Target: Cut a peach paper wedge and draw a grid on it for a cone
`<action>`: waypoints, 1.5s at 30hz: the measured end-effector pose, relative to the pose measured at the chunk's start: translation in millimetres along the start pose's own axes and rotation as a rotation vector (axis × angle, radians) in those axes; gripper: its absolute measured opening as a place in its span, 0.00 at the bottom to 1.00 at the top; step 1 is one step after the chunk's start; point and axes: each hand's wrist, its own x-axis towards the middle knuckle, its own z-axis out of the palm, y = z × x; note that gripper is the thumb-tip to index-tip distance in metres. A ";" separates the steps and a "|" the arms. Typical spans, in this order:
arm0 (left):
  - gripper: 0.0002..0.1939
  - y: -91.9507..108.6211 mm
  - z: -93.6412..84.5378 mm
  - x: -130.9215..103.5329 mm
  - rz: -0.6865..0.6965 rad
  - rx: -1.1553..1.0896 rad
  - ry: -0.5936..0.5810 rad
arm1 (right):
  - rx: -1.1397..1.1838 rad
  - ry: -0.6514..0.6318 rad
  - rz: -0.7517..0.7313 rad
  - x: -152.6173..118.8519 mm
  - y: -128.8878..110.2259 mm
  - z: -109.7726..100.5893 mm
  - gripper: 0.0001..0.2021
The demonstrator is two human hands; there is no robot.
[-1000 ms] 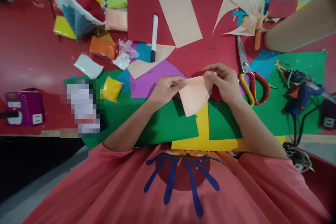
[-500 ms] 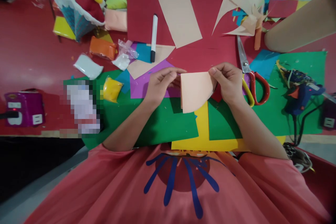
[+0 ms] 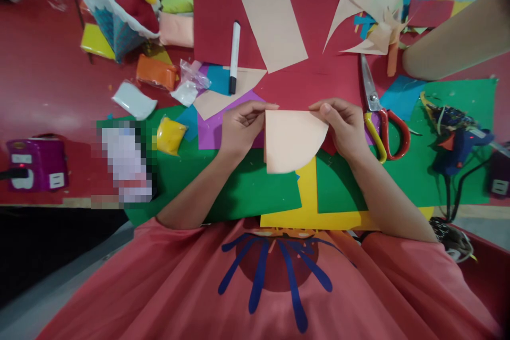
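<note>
A folded peach paper, shaped like a quarter circle, is held up between both hands above the green and yellow sheets. My left hand is closed on its left edge, with the fingers behind the paper. At the upper right corner, my right hand pinches the paper between thumb and fingers. Scissors with red and yellow handles lie just right of my right hand, blades pointing away. Beyond my left hand rests a white marker with a black cap.
A long peach strip lies on red sheets, with paper scraps to its right. A blue glue gun sits far right, near a cardboard tube. Several clay packets, including an orange one, are at left.
The folded paper has shifted slightly left and now faces up more broadly. My left hand has moved a little left with it, and the right fingers reach further along the top edge.
</note>
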 end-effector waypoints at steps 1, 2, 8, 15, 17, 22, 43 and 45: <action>0.15 -1.6 -0.5 1.6 -0.027 -0.035 0.027 | 0.038 -0.024 0.021 -0.1 0.4 -1.0 0.14; 0.14 -3.4 -1.1 3.3 -0.048 -0.075 0.058 | 0.081 -0.049 0.039 -0.2 0.9 -1.8 0.14; 0.15 -4.9 0.0 8.0 -0.142 -0.168 0.171 | 0.148 -0.136 0.035 1.1 1.4 -1.5 0.10; 0.13 9.2 -0.8 6.2 -0.230 -0.115 0.160 | 0.209 -0.184 0.113 0.3 -3.3 2.6 0.12; 0.14 8.6 -1.4 6.2 -0.211 -0.109 0.171 | 0.257 -0.230 0.165 0.0 -3.6 2.4 0.13; 0.17 2.3 -0.3 5.4 -0.126 -0.085 0.225 | 0.303 -0.248 0.197 1.0 -4.5 1.9 0.13; 0.16 -5.9 -2.9 -0.1 0.100 0.197 -0.014 | 0.307 -0.225 0.084 -2.9 0.0 2.1 0.06; 0.21 -1.6 -0.4 -3.9 0.017 0.073 -0.074 | 0.297 -0.242 0.060 -5.3 -0.8 2.5 0.06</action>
